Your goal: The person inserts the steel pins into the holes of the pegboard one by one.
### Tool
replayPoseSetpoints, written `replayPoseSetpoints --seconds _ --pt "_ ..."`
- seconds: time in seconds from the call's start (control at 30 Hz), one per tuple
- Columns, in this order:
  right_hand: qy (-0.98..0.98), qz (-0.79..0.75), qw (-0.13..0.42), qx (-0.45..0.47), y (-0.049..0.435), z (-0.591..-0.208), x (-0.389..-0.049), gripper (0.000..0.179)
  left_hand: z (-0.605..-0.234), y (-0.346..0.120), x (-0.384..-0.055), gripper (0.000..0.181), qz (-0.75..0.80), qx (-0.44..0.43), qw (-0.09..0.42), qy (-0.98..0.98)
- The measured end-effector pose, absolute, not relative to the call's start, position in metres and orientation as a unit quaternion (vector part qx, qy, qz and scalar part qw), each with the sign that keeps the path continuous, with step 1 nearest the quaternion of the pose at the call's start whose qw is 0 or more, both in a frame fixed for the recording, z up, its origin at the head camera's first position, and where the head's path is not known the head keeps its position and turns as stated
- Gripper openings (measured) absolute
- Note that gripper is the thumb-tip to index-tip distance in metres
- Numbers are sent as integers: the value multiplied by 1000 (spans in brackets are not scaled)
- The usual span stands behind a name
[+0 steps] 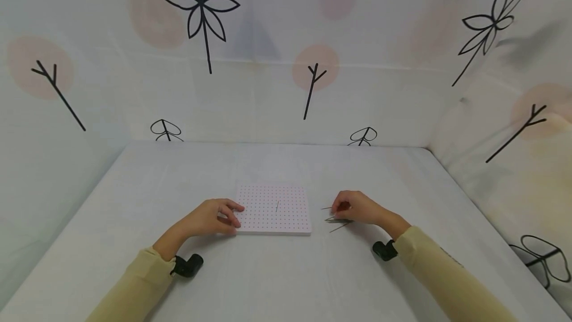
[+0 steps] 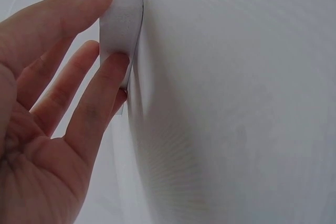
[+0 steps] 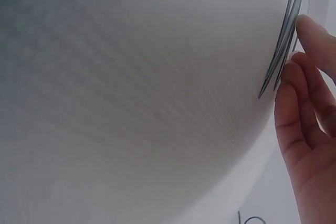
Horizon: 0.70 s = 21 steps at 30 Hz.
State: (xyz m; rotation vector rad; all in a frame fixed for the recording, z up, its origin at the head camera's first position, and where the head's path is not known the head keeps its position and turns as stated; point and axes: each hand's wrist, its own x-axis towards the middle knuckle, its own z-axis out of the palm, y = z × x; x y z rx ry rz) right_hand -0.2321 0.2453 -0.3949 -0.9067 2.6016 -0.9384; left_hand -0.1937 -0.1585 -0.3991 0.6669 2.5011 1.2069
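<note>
A white square board (image 1: 272, 217) with a grid of small dots lies flat on the table. One thin dark needle-like rod (image 1: 277, 206) shows on it, right of its middle; whether it stands in a hole or lies flat cannot be told. My left hand (image 1: 219, 216) touches the board's left side, fingers spread along the edge (image 2: 119, 24). To the right of the board, my right hand (image 1: 355, 206) is at a small pile of thin metal rods (image 3: 283, 40), thumb and fingers bent close to them. Whether a rod is between its fingertips cannot be told.
The white-covered table (image 1: 286, 277) extends around the board. Cloth walls (image 1: 268, 98) with printed plants rise behind and at both sides. A small black device (image 1: 187, 265) is on the left wrist, another (image 1: 384, 250) on the right.
</note>
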Motion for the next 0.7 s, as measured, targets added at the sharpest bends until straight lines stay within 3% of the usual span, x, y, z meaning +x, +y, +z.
replayPoseSetpoints --seconds 0.7 --pt "894 -290 182 -290 238 -395 -235 4 -398 -158 -193 8 420 232 141 866"
